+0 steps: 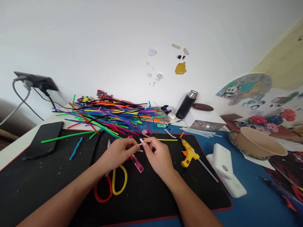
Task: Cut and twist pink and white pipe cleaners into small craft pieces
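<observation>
My left hand (121, 153) and my right hand (159, 155) meet over the black mat, fingertips almost touching. Between them is a short, pale pink pipe cleaner (141, 140), pinched from both sides; part of it is covered by my fingers. Scissors (120, 186) with one red and one yellow handle lie below my left hand, which hides part of the blades. A pink transparent tool (137, 164) lies between my wrists. Just beyond my fingers rests a pink coiled pipe cleaner (145, 133). The yellow glue gun (188, 154) lies to the right of my right hand.
A large heap of colourful pipe cleaners (111, 115) spreads along the wall. A black phone (44, 140) lies at left. At right are white power banks (223, 162) and a beige bowl (260, 142). A black flask (186, 105) leans against a white box (205, 119).
</observation>
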Tool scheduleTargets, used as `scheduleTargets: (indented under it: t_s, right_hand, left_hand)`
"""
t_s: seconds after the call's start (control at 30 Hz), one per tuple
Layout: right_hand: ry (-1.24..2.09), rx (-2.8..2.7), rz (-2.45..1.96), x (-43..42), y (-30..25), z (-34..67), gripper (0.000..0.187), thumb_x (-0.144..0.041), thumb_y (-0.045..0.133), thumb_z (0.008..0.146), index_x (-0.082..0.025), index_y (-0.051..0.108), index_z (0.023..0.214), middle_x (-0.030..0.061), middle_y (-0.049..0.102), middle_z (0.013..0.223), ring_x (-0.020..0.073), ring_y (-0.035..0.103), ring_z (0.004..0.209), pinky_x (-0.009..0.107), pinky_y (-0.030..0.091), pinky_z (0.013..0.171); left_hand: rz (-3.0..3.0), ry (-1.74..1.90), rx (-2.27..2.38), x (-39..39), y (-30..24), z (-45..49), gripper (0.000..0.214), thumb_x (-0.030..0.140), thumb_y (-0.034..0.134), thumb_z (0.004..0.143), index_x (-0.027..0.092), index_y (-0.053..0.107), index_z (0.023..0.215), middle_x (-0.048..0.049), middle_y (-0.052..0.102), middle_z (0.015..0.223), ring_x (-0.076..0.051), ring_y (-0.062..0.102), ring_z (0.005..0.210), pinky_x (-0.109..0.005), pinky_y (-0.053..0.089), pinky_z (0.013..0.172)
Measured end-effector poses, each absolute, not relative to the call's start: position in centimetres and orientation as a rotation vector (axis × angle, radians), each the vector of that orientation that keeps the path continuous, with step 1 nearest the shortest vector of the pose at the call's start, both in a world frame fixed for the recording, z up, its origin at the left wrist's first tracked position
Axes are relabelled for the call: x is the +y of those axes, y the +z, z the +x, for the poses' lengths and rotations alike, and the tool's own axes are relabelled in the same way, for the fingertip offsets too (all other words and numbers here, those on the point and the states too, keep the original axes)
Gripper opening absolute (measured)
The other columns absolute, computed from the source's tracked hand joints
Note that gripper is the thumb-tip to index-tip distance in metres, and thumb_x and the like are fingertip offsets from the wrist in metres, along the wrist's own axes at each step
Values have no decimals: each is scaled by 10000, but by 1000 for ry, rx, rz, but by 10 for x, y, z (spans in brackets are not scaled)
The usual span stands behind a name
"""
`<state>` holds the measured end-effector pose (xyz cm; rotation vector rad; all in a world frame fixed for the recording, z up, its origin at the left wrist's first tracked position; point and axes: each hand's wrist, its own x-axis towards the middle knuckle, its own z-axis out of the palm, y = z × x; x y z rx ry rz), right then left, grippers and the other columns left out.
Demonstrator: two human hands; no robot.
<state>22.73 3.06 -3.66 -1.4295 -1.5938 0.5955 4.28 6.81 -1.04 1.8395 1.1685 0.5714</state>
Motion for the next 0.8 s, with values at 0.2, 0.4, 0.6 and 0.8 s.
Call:
scheduleTargets:
  t_s: [0.2,0.4,0.6,0.8]
  right_hand:
    - [593,-1598,-1449,31,-36,228,182,-324,614,962,-204,738,903,-54,523,570,125,457,521,260,318,544]
    - [674,-1600,-1434,30,-31,229,190,-327,603,961,-202,716,874,-55,517,570,126,458,529,255,317,542]
    - [778,-1647,-1414,28,-30,229,181,-320,598,968,-204,723,907,-62,506,578,122,455,529,253,317,544]
    - [775,-1656,-1402,27,-32,228,159,-303,620,962,-205,737,916,-61,530,589,120,472,535,252,325,553]
  left_hand:
    - [1845,574,1153,68,-11,42,398,524,577,919,189,686,735,45,522,586,-130,436,554,-250,314,542]
    - [1784,650,1049,72,-11,39,414,571,594,939,193,750,1005,2,686,763,-137,528,570,-238,387,520]
    - [1764,754,1048,73,-11,36,399,557,648,923,206,744,1087,-23,744,883,-172,631,716,-248,476,613]
    - [1827,669,1022,76,-13,32,332,503,624,949,200,751,898,4,706,792,-159,612,724,-247,465,676]
